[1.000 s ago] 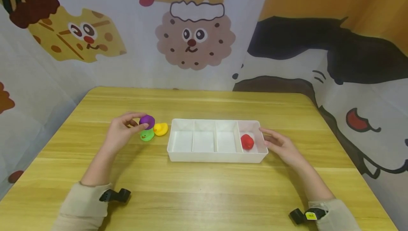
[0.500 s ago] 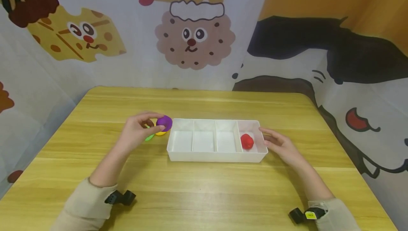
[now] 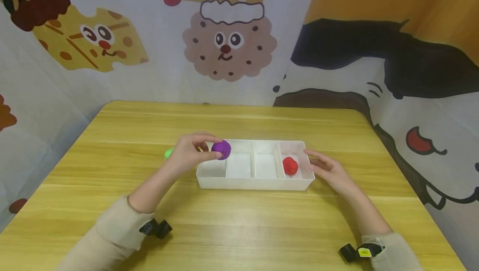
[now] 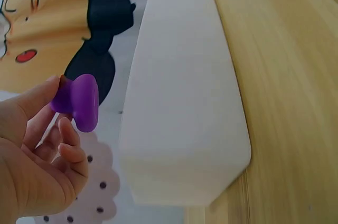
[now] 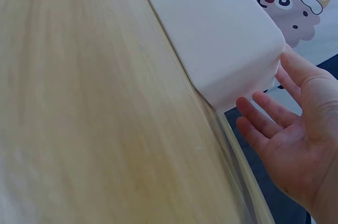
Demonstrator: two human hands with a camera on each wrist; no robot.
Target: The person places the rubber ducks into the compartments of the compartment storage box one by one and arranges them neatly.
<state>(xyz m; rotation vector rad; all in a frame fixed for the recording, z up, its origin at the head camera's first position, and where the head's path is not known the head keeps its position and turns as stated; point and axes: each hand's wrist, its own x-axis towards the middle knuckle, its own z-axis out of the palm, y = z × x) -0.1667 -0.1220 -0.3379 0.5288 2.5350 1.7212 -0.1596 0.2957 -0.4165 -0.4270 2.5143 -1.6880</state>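
Note:
My left hand (image 3: 188,153) pinches a purple rubber duck (image 3: 222,150) between thumb and fingers, above the left part of a white divided box (image 3: 254,184). The left wrist view shows the flat base of the purple duck, held beside and above the box wall (image 4: 182,86). My right hand (image 3: 332,172) touches the right end of the box with its fingers spread and loosely bent. A red toy (image 3: 290,166), probably also a duck, lies in the rightmost compartment. Part of a green duck (image 3: 169,153) shows behind my left wrist; the yellow duck is hidden there.
The box stands on a wooden table (image 3: 239,221), its other compartments to the left of the red toy. A patterned curtain (image 3: 149,88) hangs behind the table. Small black cameras (image 3: 159,229) sit on both sleeves.
My left hand has carried the purple duck rightward from over the green and yellow ducks to above the left side of the box. The right hand and box have stayed put.

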